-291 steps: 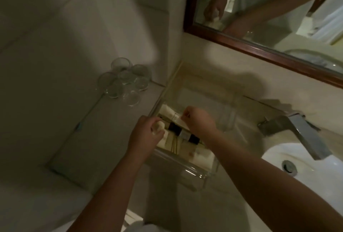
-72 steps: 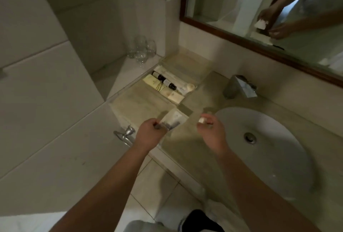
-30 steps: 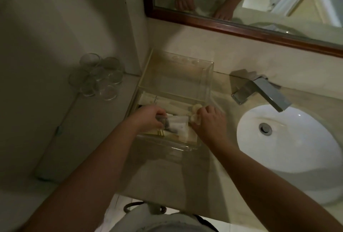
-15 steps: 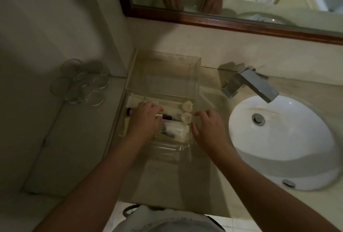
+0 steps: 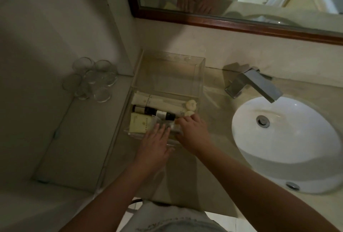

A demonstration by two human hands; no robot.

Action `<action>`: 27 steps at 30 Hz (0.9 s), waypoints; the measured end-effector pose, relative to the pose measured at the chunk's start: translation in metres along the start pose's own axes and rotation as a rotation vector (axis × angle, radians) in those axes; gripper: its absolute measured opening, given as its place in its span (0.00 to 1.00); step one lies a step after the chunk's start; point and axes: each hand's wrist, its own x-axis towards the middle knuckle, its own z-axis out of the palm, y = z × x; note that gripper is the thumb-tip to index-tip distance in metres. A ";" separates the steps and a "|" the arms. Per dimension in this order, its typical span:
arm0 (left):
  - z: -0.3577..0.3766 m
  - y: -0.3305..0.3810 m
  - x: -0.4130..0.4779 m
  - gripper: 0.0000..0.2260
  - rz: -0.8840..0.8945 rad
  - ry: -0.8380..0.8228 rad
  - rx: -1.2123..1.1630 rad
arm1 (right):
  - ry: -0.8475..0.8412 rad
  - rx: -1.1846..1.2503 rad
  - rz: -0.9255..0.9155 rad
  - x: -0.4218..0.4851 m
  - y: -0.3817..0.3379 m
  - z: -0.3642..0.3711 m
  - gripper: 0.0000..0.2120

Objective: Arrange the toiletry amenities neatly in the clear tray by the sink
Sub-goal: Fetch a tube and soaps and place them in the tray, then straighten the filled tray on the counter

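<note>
The clear tray (image 5: 201, 75) stands on the counter left of the sink, its far half bare. In its near half lie a long cream packet (image 5: 148, 99), two small dark bottles (image 5: 148, 110) end to end, a cream box (image 5: 139, 125) and two round cream pieces (image 5: 192, 104) at the right end. My left hand (image 5: 155, 146) rests flat, fingers spread, over the tray's near edge. My right hand (image 5: 193, 133) lies beside it, fingertips pressing a small clear-wrapped sachet (image 5: 171, 125) at the tray's near right corner.
Several upturned drinking glasses (image 5: 91, 79) stand clustered on the lower ledge to the left. A chrome faucet (image 5: 254, 85) and the white basin (image 5: 285, 142) are on the right. A wood-framed mirror (image 5: 232, 21) runs along the back wall and reflects both hands.
My left hand has slid back from the bottles to the tray's near edge and flattened. My right hand has moved left onto the sachet in the tray.
</note>
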 end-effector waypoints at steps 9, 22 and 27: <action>0.004 -0.006 -0.002 0.28 0.003 0.210 -0.234 | 0.024 -0.035 -0.006 -0.003 0.001 -0.011 0.18; 0.004 -0.001 0.007 0.32 -0.055 0.003 0.117 | -0.056 0.035 -0.003 -0.004 0.017 -0.001 0.19; 0.005 -0.013 -0.001 0.28 -0.076 0.329 -0.213 | 0.143 0.173 0.064 -0.024 0.017 -0.006 0.18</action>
